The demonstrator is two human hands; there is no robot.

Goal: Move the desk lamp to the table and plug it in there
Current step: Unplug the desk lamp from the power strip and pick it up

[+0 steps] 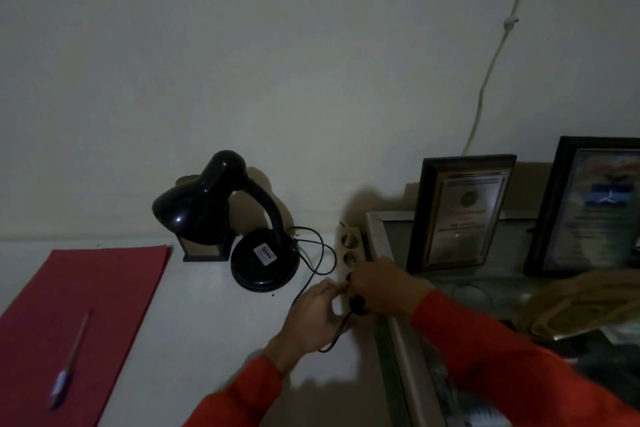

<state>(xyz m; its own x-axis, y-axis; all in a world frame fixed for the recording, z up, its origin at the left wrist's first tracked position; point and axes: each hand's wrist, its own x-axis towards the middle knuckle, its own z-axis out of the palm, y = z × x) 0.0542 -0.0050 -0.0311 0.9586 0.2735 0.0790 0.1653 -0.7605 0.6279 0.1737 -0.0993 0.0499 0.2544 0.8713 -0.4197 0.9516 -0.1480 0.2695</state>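
Observation:
The black desk lamp point(242, 229) stands on the white table point(194, 315) near the wall, shade tilted down to the left. Its thin black cord point(323, 255) loops right from the base and runs under my left hand point(311, 315). A beige power strip point(348, 246) lies along the table's right edge. The black plug point(357, 303) sits at the strip's near end, between my hands. My left hand grips the strip's side with its fingertips. My right hand point(379, 284) is closed over the strip just above the plug, touching it.
A red folder point(79, 315) with a pen point(71, 360) lies at the left. A small dark-framed box point(204, 248) stands behind the lamp. Right of the table is a glass-topped cabinet point(398, 340) with two framed certificates point(457, 215). A white cable point(485, 80) runs down the wall.

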